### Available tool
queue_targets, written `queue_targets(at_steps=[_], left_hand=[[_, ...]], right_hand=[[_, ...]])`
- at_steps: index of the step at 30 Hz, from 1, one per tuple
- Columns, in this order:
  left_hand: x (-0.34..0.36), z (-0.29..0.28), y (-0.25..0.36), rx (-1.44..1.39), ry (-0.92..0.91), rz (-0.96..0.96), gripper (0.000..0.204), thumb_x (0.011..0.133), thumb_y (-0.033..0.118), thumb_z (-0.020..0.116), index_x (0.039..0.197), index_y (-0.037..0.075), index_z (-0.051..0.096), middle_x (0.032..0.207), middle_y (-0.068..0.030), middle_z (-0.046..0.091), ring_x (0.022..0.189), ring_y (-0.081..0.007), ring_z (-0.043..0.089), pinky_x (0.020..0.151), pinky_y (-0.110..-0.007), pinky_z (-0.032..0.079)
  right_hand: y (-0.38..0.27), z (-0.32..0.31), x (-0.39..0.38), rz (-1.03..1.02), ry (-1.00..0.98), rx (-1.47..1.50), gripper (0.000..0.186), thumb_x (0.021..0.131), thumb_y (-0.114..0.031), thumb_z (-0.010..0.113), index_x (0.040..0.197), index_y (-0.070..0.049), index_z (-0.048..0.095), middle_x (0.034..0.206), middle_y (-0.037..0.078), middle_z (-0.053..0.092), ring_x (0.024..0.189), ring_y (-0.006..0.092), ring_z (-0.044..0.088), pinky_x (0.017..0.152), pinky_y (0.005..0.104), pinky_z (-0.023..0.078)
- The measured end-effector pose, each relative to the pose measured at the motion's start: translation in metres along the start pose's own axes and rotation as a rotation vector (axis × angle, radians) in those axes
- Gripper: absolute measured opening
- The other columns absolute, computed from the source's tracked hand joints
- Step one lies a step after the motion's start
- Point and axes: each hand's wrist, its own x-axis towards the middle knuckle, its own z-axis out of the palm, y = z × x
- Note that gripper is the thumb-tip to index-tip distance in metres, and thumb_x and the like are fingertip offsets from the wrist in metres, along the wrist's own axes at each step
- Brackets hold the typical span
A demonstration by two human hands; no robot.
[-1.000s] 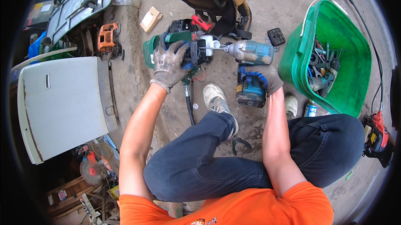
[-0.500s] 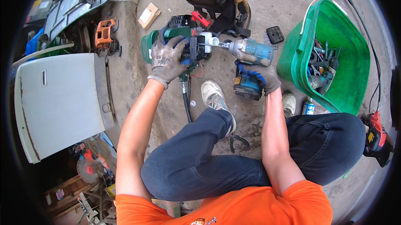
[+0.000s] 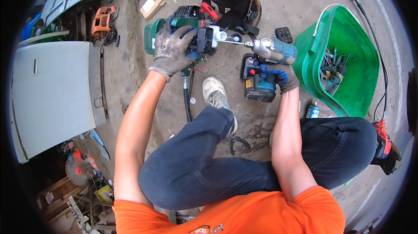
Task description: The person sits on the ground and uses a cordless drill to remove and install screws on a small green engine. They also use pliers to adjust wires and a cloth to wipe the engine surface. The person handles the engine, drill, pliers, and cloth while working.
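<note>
My right grip (image 3: 282,77), wrapped around the impact driver (image 3: 278,50), has drawn its bit (image 3: 230,41) back, apparently disengaging, from the green-cased engine (image 3: 150,38) my left grip (image 3: 172,46) clasps.

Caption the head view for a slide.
Gloved left hand on a green-and-black engine, right hand holding a blue power driver beside a green bucket.
</note>
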Motion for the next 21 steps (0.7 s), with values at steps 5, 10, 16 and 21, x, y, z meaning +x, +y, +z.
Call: queue_targets(at_steps=[5, 10, 16, 21], left_hand=[[0.003, -0.007, 0.003, -0.143, 0.012, 0.021, 0.091, 0.062, 0.032, 0.089, 0.146, 0.025, 0.056, 0.154, -0.0058, 0.050, 0.149, -0.0462, 0.033, 0.117, -0.061, 0.033], [-0.006, -0.012, -0.017, -0.261, 0.046, 0.101, 0.078, 0.068, 0.021, 0.082, 0.141, 0.019, 0.058, 0.158, -0.0115, 0.045, 0.152, -0.0466, 0.029, 0.122, -0.061, 0.029], [-0.012, -0.014, -0.018, -0.198, 0.037, 0.126, 0.057, 0.076, 0.018, 0.082, 0.129, 0.011, 0.062, 0.156, -0.0139, 0.045, 0.153, -0.0448, 0.028, 0.122, -0.058, 0.032], [-0.009, -0.030, -0.009, -0.111, -0.089, 0.077, 0.049, 0.078, 0.015, 0.083, 0.124, 0.008, 0.066, 0.154, -0.0138, 0.047, 0.153, -0.0445, 0.028, 0.122, -0.057, 0.033]], right_hand=[[0.042, -0.017, -0.018, 0.238, 0.075, 0.100, 0.046, 0.081, 0.003, 0.076, 0.126, -0.003, 0.067, 0.104, 0.014, 0.075, 0.070, 0.0229, 0.069, 0.063, 0.0369, 0.059], [0.104, -0.041, -0.064, 0.550, 0.065, 0.200, 0.043, 0.088, -0.005, 0.075, 0.130, -0.006, 0.066, 0.108, 0.008, 0.074, 0.072, 0.0202, 0.067, 0.068, 0.0396, 0.058], [0.165, -0.060, -0.122, 0.768, 0.194, 0.225, 0.037, 0.086, -0.008, 0.079, 0.122, -0.009, 0.070, 0.099, 0.005, 0.074, 0.072, 0.0192, 0.066, 0.067, 0.0353, 0.058], [0.194, -0.079, -0.144, 0.945, 0.217, 0.350, 0.025, 0.091, -0.010, 0.074, 0.116, -0.007, 0.071, 0.098, 0.007, 0.074, 0.077, 0.0250, 0.067, 0.074, 0.0422, 0.059]])
